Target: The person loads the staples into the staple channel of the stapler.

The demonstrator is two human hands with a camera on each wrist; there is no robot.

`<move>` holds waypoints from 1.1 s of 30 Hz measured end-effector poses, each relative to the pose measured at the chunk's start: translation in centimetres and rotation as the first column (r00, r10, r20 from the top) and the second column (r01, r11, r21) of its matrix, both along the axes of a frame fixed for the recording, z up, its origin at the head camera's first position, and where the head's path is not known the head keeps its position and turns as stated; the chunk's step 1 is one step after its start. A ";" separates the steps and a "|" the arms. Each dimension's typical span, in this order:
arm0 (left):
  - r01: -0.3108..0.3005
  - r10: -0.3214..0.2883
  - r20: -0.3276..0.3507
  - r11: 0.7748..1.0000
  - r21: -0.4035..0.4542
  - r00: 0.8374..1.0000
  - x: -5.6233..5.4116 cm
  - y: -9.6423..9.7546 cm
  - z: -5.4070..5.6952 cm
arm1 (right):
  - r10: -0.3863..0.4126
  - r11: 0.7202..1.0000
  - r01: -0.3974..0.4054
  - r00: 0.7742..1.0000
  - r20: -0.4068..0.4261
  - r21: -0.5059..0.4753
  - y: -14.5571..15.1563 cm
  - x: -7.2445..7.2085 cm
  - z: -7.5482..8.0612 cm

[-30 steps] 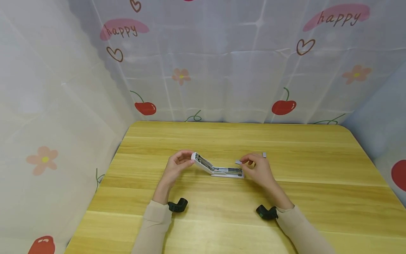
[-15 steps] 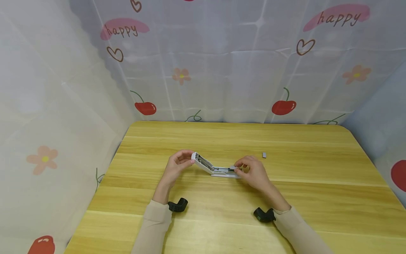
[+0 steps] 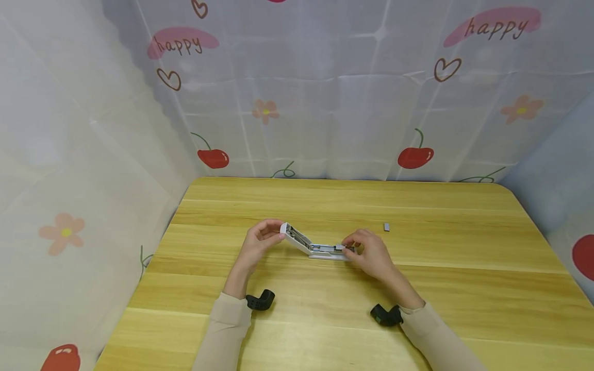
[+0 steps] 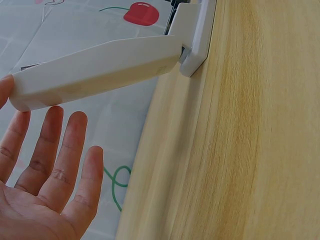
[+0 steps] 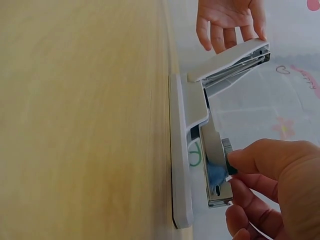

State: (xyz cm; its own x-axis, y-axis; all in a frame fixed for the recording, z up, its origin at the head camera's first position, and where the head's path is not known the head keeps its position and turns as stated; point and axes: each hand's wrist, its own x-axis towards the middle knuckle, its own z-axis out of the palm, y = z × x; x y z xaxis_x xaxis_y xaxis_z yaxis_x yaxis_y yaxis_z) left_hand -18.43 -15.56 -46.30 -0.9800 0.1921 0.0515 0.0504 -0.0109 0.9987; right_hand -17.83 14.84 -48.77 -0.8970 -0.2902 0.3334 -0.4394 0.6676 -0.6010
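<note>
A white stapler (image 3: 325,256) sits on the table with its top cover (image 4: 100,70) swung up and tilted to the left. My left hand (image 3: 256,243) pinches the raised end of that cover between thumb and fingertips; its other fingers are spread below in the left wrist view. At the right end of the stapler, my right hand (image 3: 372,253) pinches a short grey strip of staples (image 5: 227,146) between thumb and fingers. The strip is against the metal staple channel (image 5: 220,201), partly hidden by the thumb; how far it sits inside, I cannot tell.
A second small grey staple strip (image 3: 386,226) lies on the wooden table (image 3: 297,319) beyond my right hand. Printed curtains (image 3: 325,103) hang behind the table and at its sides. A black wrist camera is on each forearm.
My right hand has moved left and slightly down, bringing the staple strip from beside the stapler to its channel. The left hand and the raised cover have stayed put.
</note>
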 end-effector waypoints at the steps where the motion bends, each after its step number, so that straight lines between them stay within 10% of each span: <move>1: 0.000 0.000 0.001 1.000 0.001 1.000 0.0 0.0 0.0 | 0.002 1.000 -0.002 1.000 0.001 0.000 0.0 0.0 0.0; 33: 0.006 -0.006 -0.009 1.000 -0.004 1.000 0.0 0.0 -0.1 | 0.007 0.999 -0.008 1.000 0.020 0.048 -0.1 0.1 0.1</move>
